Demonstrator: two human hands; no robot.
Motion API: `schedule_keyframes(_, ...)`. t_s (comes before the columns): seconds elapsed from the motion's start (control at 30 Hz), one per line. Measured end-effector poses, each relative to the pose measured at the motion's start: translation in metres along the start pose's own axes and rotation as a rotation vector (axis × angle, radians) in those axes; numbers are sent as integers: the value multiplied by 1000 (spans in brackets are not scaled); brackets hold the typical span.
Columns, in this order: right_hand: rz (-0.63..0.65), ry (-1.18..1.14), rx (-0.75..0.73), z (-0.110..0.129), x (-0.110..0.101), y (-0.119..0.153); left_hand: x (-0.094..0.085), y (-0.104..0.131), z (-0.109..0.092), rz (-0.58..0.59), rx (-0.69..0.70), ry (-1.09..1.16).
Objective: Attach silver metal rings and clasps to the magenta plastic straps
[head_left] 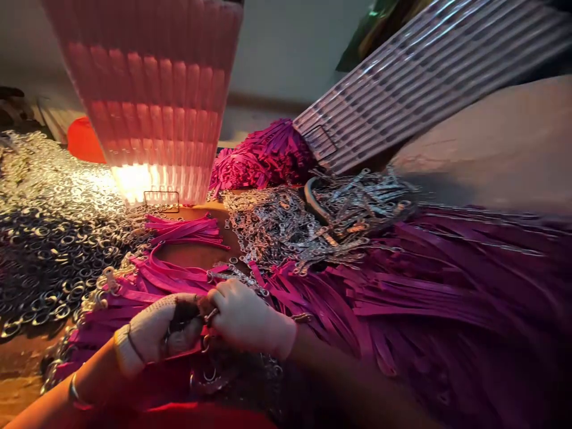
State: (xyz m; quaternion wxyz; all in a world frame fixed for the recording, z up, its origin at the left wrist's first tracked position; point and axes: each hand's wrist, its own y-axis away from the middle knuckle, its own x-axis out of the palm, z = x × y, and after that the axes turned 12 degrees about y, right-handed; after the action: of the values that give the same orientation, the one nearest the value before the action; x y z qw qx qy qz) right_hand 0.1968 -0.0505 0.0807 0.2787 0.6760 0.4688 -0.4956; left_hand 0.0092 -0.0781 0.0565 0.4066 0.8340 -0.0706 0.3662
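My left hand (163, 328), in a pale knitted glove with dark fingertips, is closed and meets my right hand in front of my body. My right hand (248, 316), in a whitish glove, is closed too, with its fingertips pinching a small metal fitting (210, 316). The left fingers are curled close around the same spot; what they grip is partly hidden. Just below the hands, a few metal rings (209, 374) hang or lie in shadow. Magenta straps (179, 271) with metal ends spread beneath and beyond both hands.
Loose metal rings (49, 256) are heaped at the left. Metal chain pieces (277, 223) and longer metal links (357, 202) lie beyond the hands. More magenta straps (411, 292) cover the right side. Two ribbed translucent panels (156, 101) lean over the back, one brightly lit.
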Motion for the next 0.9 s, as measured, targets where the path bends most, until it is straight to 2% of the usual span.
schedule_keyframes(0.1,-18,-113,197,10,6,12,0,12,12,74,230,-243)
schedule_keyframes(0.13,-39,-171,245,13,9,15,1,16,16,91,267,-298)
schedule_keyframes(0.23,-132,-322,320,22,16,20,3,20,28,95,249,-272)
schedule_keyframes(0.33,-280,-290,363,33,20,18,3,16,37,31,218,-149)
schedule_keyframes(0.4,-337,-313,420,40,25,15,0,12,35,-8,227,-107)
schedule_keyframes(0.47,-289,-488,503,42,33,11,-6,6,20,-1,284,-215)
schedule_keyframes(0.57,-207,-698,609,32,48,2,-14,-10,-32,-6,533,-730)
schedule_keyframes(0.6,-204,-693,634,25,54,-2,-16,-17,-54,-85,648,-909)
schedule_keyframes(0.67,-196,-613,667,10,63,-13,-19,-36,-95,-381,735,-1057)
schedule_keyframes(0.73,-139,-506,650,-1,69,-26,-19,-56,-124,-470,763,-1055)
schedule_keyframes(0.8,-64,-427,597,-6,74,-38,-18,-72,-134,-477,775,-1028)
schedule_keyframes(0.9,81,-392,510,-4,79,-49,-19,-88,-129,-473,784,-1008)
